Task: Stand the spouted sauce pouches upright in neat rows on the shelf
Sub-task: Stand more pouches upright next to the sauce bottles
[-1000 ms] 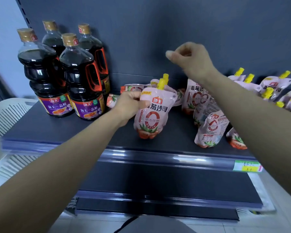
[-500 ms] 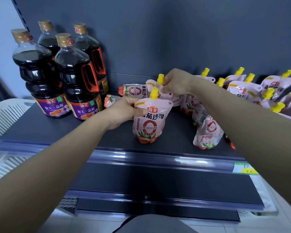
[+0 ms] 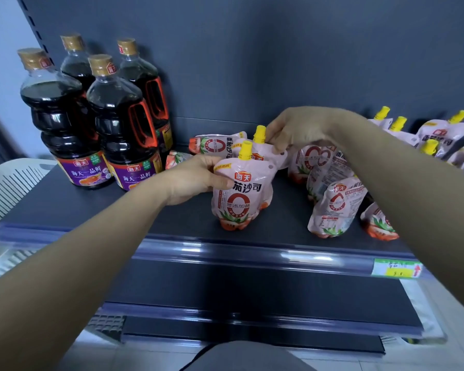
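Dark grey metal shelf (image 3: pixel 172 228). Centre frame, upright: pink plastic spouted sauce pouch (image 3: pixel 242 202), yellow cap, marked 海天 and a red 0, upper edge gripped by left hand (image 3: pixel 196 180). Just behind, right hand (image 3: pixel 300 129) pinching top of second yellow-capped pouch (image 3: pixel 269 155). Upper left: dark 海天 sauce bottles (image 3: pixel 118 124).

pink pouches (image 3: pixel 241 194), yellow spouts (image 3: pixel 245 151), dark shelf (image 3: pixel 172 220)

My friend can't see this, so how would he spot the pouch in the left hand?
On the shelf, find the four dark sauce bottles at left. Right of them, a pink pouch stands upright near the front edge, gripped by the left hand. Unlike the leaning pouches nearby, its label faces you squarely.
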Available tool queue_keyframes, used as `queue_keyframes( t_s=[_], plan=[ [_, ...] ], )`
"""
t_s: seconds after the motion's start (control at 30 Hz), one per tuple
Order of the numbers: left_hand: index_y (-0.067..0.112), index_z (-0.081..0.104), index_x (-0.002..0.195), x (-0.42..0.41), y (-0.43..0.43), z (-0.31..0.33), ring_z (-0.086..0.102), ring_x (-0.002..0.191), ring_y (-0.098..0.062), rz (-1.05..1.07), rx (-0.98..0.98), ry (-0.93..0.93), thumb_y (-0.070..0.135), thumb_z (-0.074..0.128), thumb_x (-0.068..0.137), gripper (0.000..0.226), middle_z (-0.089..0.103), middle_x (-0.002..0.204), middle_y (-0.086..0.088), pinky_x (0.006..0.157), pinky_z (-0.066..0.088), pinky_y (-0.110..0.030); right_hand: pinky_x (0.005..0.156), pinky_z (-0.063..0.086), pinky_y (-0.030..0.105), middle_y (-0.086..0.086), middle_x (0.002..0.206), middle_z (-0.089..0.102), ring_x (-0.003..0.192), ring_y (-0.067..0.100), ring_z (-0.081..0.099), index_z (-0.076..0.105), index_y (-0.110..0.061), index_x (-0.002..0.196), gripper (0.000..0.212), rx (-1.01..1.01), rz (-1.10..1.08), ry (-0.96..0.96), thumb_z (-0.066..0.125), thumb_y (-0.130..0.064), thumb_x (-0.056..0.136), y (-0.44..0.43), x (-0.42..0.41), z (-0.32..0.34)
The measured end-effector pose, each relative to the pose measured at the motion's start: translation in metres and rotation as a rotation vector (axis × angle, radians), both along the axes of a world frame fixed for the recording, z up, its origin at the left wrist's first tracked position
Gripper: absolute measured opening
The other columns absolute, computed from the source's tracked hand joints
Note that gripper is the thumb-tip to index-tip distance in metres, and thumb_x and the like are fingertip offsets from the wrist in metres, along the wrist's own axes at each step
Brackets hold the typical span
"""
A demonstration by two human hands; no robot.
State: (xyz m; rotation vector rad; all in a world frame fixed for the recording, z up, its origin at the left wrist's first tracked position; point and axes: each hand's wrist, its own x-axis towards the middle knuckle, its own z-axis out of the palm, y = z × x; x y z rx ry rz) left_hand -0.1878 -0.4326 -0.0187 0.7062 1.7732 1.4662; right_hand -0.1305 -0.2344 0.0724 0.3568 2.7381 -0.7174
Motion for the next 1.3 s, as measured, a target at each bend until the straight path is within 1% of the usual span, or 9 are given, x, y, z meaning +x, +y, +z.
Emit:
queue_keyframes(
  t_s=[0.17,0.3,0.37,0.53,0.7,0.93,1.1,1.2,1.3],
  plan=[
    [0.015,0.061,0.111,-0.002,-0.010,0.016,0.060,0.106,-0.015,-0.138,0.107,-0.154,0.002,0.048,0.066,0.048,0.065,0.111,-0.002,0.095,0.046,-0.027,0.094,0.050,0.030,0.006,0.110,0.069,0.103,0.018,0.065,0.062,-0.009,0.118,0.027,-0.267,-0.040,0.062,0.056,-0.017,0.093,-0.001,0.003,0.018],
    [0.014,0.064,0.097,-0.014,-0.013,0.027,0.068,0.090,-0.013,0.005,0.249,-0.107,0.006,0.046,0.069,0.034,0.071,0.095,-0.002,0.082,0.053,-0.024,0.096,0.051,0.031,0.005,0.112,0.068,0.104,0.016,0.065,0.060,-0.012,0.120,0.033,-0.240,-0.134,0.242,0.056,-0.032,0.093,0.000,-0.004,0.020],
    [0.014,0.064,0.091,-0.025,-0.009,0.029,0.068,0.083,-0.013,0.173,0.239,-0.007,0.001,0.053,0.081,0.020,0.069,0.088,-0.004,0.083,0.053,-0.025,0.093,0.052,0.029,0.009,0.110,0.069,0.097,0.016,0.065,0.064,-0.009,0.112,0.029,-0.188,-0.197,0.329,0.057,-0.028,0.092,0.002,-0.009,0.019],
    [0.016,0.059,0.081,-0.058,0.009,0.024,0.059,0.073,-0.019,0.387,0.004,0.278,-0.003,0.051,0.089,0.022,0.060,0.077,-0.007,0.072,0.054,-0.028,0.090,0.050,0.033,0.017,0.107,0.069,0.095,0.024,0.065,0.067,-0.005,0.113,0.029,0.038,-0.213,0.304,0.061,-0.021,0.090,0.014,-0.022,0.018],
    [0.012,0.060,0.091,-0.082,0.033,0.023,0.050,0.056,-0.012,0.366,-0.177,0.381,0.000,0.057,0.086,0.013,0.054,0.066,0.000,0.064,0.048,-0.030,0.088,0.041,0.029,0.012,0.118,0.065,0.109,0.027,0.057,0.066,-0.006,0.117,0.033,0.294,-0.112,0.228,0.062,-0.024,0.089,0.034,-0.050,0.021],
    [0.014,0.060,0.097,-0.099,0.077,0.030,0.048,0.059,-0.007,0.213,-0.240,0.502,0.003,0.061,0.086,0.016,0.054,0.072,0.005,0.037,0.036,-0.005,0.093,0.047,0.038,0.009,0.116,0.064,0.107,0.030,0.058,0.065,-0.004,0.113,0.039,0.544,0.120,-0.090,0.065,-0.033,0.086,0.072,-0.105,0.011],
    [0.010,0.065,0.097,-0.124,0.093,0.022,0.057,0.080,-0.018,0.134,-0.499,0.714,0.010,0.066,0.081,0.016,0.065,0.091,-0.005,0.070,0.044,-0.022,0.100,0.045,0.045,0.011,0.127,0.058,0.113,0.030,0.056,0.058,-0.006,0.122,0.049,0.677,0.267,-0.384,0.060,-0.042,0.088,0.094,-0.137,-0.013],
    [0.009,0.064,0.100,-0.136,0.094,0.015,0.061,0.090,-0.024,0.140,-0.655,0.797,0.010,0.067,0.079,0.021,0.068,0.103,-0.010,0.074,0.043,-0.025,0.104,0.040,0.037,0.010,0.141,0.047,0.126,0.029,0.047,0.046,-0.009,0.138,0.056,0.721,0.388,-0.444,0.056,-0.039,0.092,0.090,-0.146,-0.024],
    [0.007,0.062,0.107,-0.141,0.095,0.010,0.061,0.100,-0.028,0.149,-0.748,0.806,0.014,0.069,0.079,0.030,0.065,0.111,-0.012,0.077,0.043,-0.026,0.094,0.041,0.032,0.008,0.141,0.046,0.125,0.026,0.047,0.043,-0.012,0.141,0.056,0.735,0.525,-0.461,0.055,-0.038,0.092,0.073,-0.153,-0.038]
  ],
)
